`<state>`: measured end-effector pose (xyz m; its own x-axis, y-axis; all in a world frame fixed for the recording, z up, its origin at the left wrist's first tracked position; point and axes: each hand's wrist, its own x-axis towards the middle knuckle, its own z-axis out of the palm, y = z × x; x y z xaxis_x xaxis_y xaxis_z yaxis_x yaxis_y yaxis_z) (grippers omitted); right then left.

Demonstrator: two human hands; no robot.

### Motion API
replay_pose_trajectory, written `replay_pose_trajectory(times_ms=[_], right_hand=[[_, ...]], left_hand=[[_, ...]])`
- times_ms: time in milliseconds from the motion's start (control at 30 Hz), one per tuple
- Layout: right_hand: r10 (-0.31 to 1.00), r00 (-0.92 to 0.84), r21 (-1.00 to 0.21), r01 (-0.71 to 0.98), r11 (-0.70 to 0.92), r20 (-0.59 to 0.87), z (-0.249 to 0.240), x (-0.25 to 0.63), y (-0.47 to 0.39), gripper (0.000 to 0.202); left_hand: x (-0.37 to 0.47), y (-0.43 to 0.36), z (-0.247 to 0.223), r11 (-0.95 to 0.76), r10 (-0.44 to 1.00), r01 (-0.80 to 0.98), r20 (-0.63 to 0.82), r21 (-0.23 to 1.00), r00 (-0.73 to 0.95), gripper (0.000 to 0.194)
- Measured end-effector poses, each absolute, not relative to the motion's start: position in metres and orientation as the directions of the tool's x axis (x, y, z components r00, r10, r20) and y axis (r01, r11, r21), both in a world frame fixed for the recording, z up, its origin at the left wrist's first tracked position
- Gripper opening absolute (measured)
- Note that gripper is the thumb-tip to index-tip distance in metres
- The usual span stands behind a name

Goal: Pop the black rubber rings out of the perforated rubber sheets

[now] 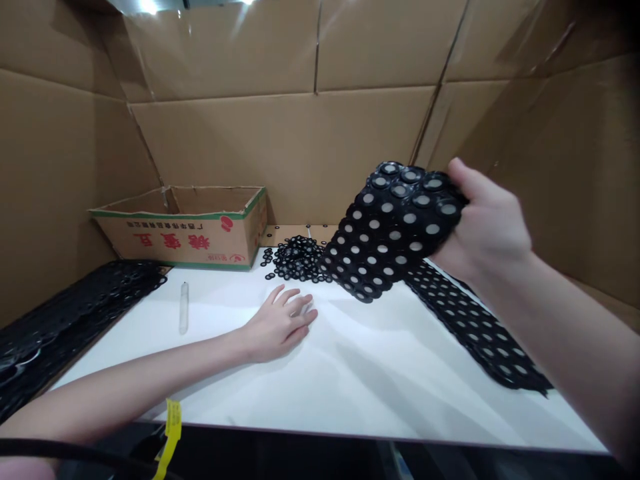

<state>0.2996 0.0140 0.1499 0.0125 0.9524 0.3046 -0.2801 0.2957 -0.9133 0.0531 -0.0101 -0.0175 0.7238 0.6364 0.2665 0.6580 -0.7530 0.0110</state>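
My right hand (493,223) grips the upper right end of a black sheet (385,233) with rows of round, pale-centred spots. The sheet hangs tilted above the table, its lower end by a pile of small black rings (299,259). My left hand (283,321) lies palm down on the white table (350,373), fingers spread, just in front of that pile and holding nothing. Beneath my right hand, a second spotted black sheet or stack (475,320) runs along the table's right side; my arm and the held sheet cover part of it.
At the back left stands an open cardboard box (185,233) with red print. A clear tube-like object (184,308) lies in front of it. Black sheets (65,313) are stacked along the left edge. Cardboard walls (280,153) enclose the table. A yellow tag (171,433) hangs near the front edge.
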Motion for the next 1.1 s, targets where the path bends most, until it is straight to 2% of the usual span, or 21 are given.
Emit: replay_pose_trajectory(times_ms=[67,133,233,300,400,467,533,633,700,767,800,867,900,967,1033,1067,1100], right_hand=[[0.946,0.0,-0.909,-0.279,0.31,0.323,0.148,0.301,0.014,0.05],[0.943,0.003,-0.904,-0.284,0.319,0.332,0.149,0.301,0.013,0.05],[0.941,0.005,-0.907,-0.266,0.328,0.339,0.154,0.3,0.013,0.053],[0.936,-0.007,-0.909,-0.241,0.34,0.352,0.161,0.298,0.011,0.057],[0.93,-0.058,-0.917,-0.198,0.345,0.362,0.174,0.294,0.006,0.062],[0.922,-0.086,-0.919,-0.163,0.36,0.376,0.182,0.293,0.002,0.065],[0.913,-0.097,-0.916,-0.111,0.386,0.396,0.184,0.292,-0.001,0.067],[0.903,-0.098,-0.908,-0.035,0.418,0.419,0.181,0.294,-0.004,0.068],[0.902,-0.092,-0.906,-0.028,0.421,0.422,0.176,0.296,-0.003,0.066],[0.901,-0.091,-0.905,-0.039,0.423,0.425,0.172,0.298,-0.001,0.062],[0.896,-0.095,-0.901,-0.037,0.431,0.433,0.17,0.299,0.0,0.06],[0.879,-0.101,-0.885,-0.018,0.466,0.465,0.17,0.301,0.002,0.058],[0.873,-0.101,-0.878,-0.007,0.478,0.477,0.171,0.301,0.004,0.057],[0.876,-0.096,-0.88,0.008,0.475,0.472,0.174,0.301,0.005,0.057],[0.897,-0.083,-0.901,-0.01,0.434,0.433,0.178,0.301,0.005,0.06],[0.909,-0.073,-0.911,-0.03,0.41,0.411,0.18,0.301,0.004,0.061],[0.916,-0.066,-0.918,-0.048,0.393,0.395,0.181,0.301,0.003,0.061]], left_hand=[[0.054,-0.009,-0.016,-0.761,0.618,0.649,0.296,-0.008,0.728,0.035],[0.059,-0.009,-0.014,-0.755,0.624,0.655,0.345,0.035,0.701,0.033],[0.089,-0.014,-0.007,-0.769,0.631,0.602,0.399,0.215,0.665,0.03],[0.126,-0.023,-0.001,-0.83,0.556,0.454,0.405,0.324,0.726,0.03],[0.183,-0.039,0.007,-0.939,0.312,0.223,0.376,0.262,0.873,0.033],[0.203,-0.045,0.01,-0.966,0.232,0.177,0.332,0.187,0.914,0.035],[0.196,-0.041,0.009,-0.947,0.31,0.267,0.292,0.178,0.905,0.036],[0.142,-0.023,0.0,-0.784,0.619,0.567,0.241,0.253,0.748,0.051],[0.099,-0.014,-0.009,-0.636,0.771,0.73,0.159,0.252,0.617,0.058],[0.075,-0.014,-0.017,-0.487,0.869,0.837,0.047,0.249,0.492,0.068],[0.074,-0.019,-0.019,-0.476,0.869,0.841,-0.012,0.258,0.495,0.074],[0.096,-0.037,-0.018,-0.61,0.754,0.729,-0.058,0.31,0.655,0.082],[0.115,-0.048,-0.015,-0.716,0.63,0.601,-0.042,0.356,0.776,0.085],[0.159,-0.068,-0.008,-0.869,0.305,0.253,0.057,0.425,0.951,0.074],[0.189,-0.079,0.001,-0.883,-0.094,-0.119,0.078,0.454,0.993,0.057],[0.195,-0.081,0.004,-0.869,-0.142,-0.174,0.103,0.464,0.984,0.055],[0.194,-0.079,0.007,-0.87,-0.068,-0.129,0.144,0.476,0.987,0.055]])
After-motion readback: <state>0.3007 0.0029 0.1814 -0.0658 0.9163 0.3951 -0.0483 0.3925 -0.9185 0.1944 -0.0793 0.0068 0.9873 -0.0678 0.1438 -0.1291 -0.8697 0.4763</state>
